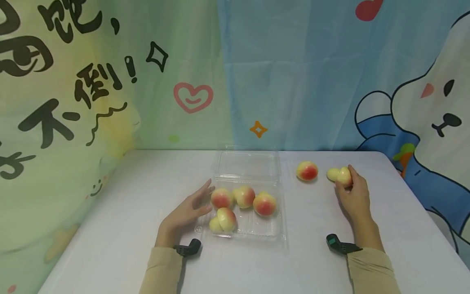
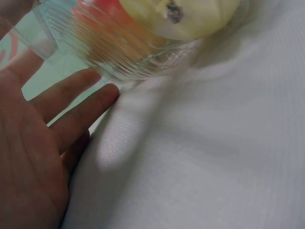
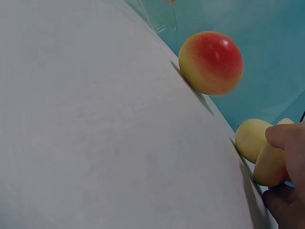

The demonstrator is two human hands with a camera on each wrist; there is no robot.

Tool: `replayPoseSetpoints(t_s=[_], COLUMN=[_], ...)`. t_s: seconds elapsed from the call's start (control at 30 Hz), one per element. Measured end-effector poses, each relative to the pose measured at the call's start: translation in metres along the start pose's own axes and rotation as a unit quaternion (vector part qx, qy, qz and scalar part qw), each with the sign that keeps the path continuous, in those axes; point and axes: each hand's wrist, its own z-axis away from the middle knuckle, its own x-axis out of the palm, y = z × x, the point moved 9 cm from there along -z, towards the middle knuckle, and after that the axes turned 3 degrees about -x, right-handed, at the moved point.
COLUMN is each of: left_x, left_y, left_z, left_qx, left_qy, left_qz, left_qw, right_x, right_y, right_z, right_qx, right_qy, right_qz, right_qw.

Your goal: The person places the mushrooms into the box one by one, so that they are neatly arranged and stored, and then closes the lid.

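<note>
My right hand [image 1: 355, 199] grips a lobed yellow-and-red peach-like fruit [image 1: 344, 176] at the far right of the table. In the right wrist view, the thumb lies over the top of that fruit and the other fingers curl at its side. A second, rounder peach-like fruit [image 1: 307, 171] rests on the table to its left. My left hand [image 1: 188, 209], fingers extended, is at the left side of a clear plastic box [image 1: 258, 229]. Several similar fruits [image 1: 264, 203] lie inside. In the left wrist view, fingertips meet the ribbed box wall [image 2: 119, 62].
The box's clear lid [image 1: 247, 163] lies folded open towards the back. A white cloth [image 1: 264, 269] covers the table. Behind its back edge hangs a printed curtain [image 1: 286, 81]. Dark wrist devices [image 1: 188, 248] are strapped at both sleeves.
</note>
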Motion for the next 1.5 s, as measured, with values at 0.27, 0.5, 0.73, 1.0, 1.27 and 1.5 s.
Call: replayPoseSetpoints(t_s=[0.27,0.5,0.73,1.0,1.27,1.5], left_x=[0.000,0.000,0.000,0.000,-0.001,-0.001], left_y=[0.000,-0.001,-0.001,-0.002,-0.001,-0.002], left_z=[0.001,0.001,0.001,0.001,-0.001,0.001], left_qx=[-0.001,0.002,-0.004,-0.004,-0.001,-0.009], left_qy=[0.001,0.003,0.004,0.007,0.009,0.009], left_qz=[0.010,0.005,0.018,0.006,-0.003,0.002], left_qw=[0.9999,1.0000,0.9998,0.9999,1.0000,0.9999], right_x=[0.000,-0.004,-0.007,-0.007,-0.005,0.010], right_y=[0.003,0.003,0.000,-0.001,-0.007,0.000], right_z=[0.001,0.003,0.002,0.002,-0.001,-0.001], right_qx=[0.021,0.063,0.057,0.027,-0.040,0.003], right_qy=[-0.001,0.016,-0.004,-0.019,-0.037,-0.072], right_qz=[-0.024,-0.034,-0.035,-0.054,-0.025,-0.024], right_qw=[0.9995,0.9973,0.9978,0.9980,0.9982,0.9971])
